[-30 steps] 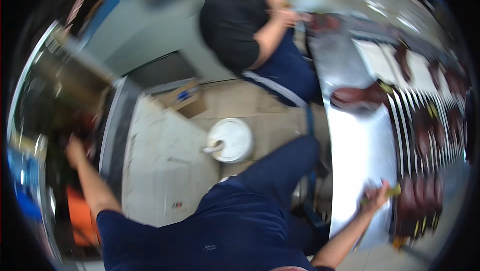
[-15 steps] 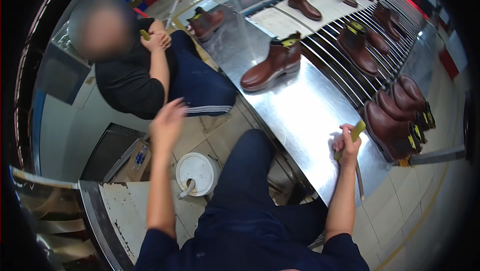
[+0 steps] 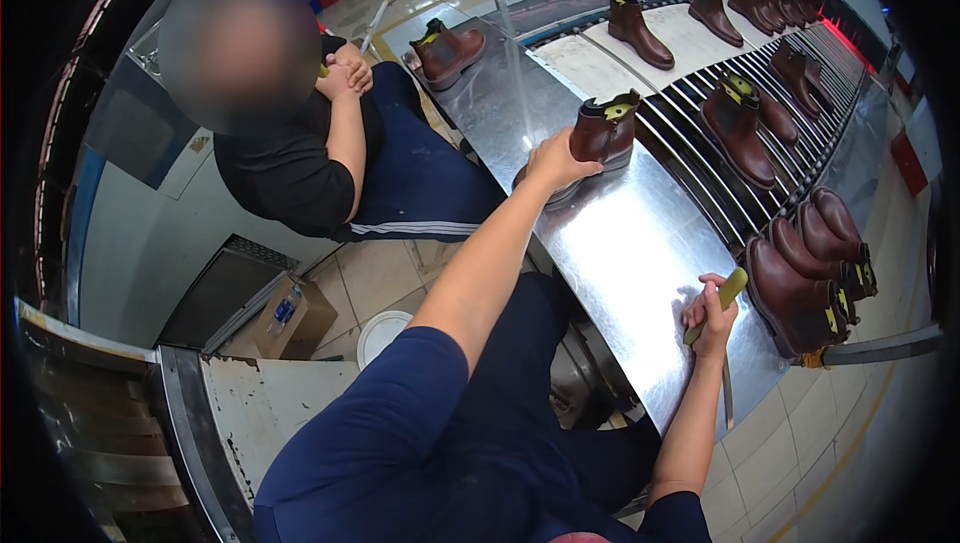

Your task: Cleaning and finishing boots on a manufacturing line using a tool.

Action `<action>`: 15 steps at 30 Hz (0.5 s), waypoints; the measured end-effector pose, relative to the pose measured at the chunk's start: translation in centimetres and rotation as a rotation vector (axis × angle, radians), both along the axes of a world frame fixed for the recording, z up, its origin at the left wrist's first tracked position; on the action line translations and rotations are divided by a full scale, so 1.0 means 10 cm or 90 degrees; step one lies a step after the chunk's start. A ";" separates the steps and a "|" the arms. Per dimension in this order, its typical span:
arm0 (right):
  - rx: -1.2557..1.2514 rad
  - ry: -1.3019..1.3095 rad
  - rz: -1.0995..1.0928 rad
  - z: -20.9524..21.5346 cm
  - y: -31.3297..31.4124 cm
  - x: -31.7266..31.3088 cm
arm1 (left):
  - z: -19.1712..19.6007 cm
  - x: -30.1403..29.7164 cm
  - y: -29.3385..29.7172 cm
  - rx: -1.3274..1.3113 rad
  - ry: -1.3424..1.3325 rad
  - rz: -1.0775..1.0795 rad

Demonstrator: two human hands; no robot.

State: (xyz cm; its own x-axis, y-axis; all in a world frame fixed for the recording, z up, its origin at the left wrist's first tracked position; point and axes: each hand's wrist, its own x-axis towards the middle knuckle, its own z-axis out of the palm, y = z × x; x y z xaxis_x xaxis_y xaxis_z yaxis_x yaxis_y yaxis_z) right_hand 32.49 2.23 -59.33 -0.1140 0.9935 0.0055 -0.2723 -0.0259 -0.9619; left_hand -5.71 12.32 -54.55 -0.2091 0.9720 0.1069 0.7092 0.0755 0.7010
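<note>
My left hand [image 3: 558, 162] reaches across the metal table [image 3: 610, 273] and is closed round the front of a brown ankle boot [image 3: 603, 139]. The boot stands on the table, its toe partly hidden by my hand; yellow shows inside its top. Near the table's right end, my right hand [image 3: 712, 318] grips a yellow-green, stick-like tool [image 3: 735, 286]; I cannot make out its exact kind. A thin brownish strip [image 3: 728, 398] shows beside my right forearm. Whether it belongs to the tool, I cannot tell.
Several brown boots [image 3: 800, 278] stand at the table's right end. Beyond lies a roller conveyor [image 3: 690, 133] carrying more boots [image 3: 738, 133]. A seated co-worker [image 3: 290, 163] is on the left, near another boot [image 3: 447, 53]. A white bucket [image 3: 378, 333] stands below my left arm.
My left hand has moved from the air at the left to the boot on the table and taken hold of it. My right hand still grips the tool. The view has shifted slightly.
</note>
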 end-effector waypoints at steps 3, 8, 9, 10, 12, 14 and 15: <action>-0.037 0.025 -0.007 -0.11 0.05 0.03 | -0.01 0.09 -0.25 0.048 0.051 -0.010; -0.059 0.018 0.021 -0.02 0.03 -0.04 | 0.18 0.41 -1.37 0.007 0.061 -0.021; -0.057 0.027 0.033 0.02 0.02 -0.05 | 0.01 0.37 -1.61 0.034 0.122 -0.028; -0.060 0.036 0.041 0.02 0.02 -0.04 | -0.02 0.44 -1.84 0.023 0.108 -0.034; -0.057 0.018 0.024 0.02 0.03 -0.03 | -0.09 0.58 -2.27 -0.006 -0.119 -0.053; -0.043 -0.012 0.020 0.06 0.03 -0.03 | -0.40 0.58 -2.63 0.051 -0.174 -0.092; -0.038 -0.020 0.013 0.08 0.04 -0.03 | -0.44 0.58 -2.70 0.081 -0.204 -0.111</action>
State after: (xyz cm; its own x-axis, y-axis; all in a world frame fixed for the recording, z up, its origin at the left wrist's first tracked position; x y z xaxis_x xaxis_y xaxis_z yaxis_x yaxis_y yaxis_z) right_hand 32.18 2.63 -58.56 -0.1331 0.9894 -0.0584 -0.2403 -0.0894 -0.9666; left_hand 0.05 -14.71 -58.99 -0.0847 0.9792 0.1844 0.4466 -0.1282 0.8855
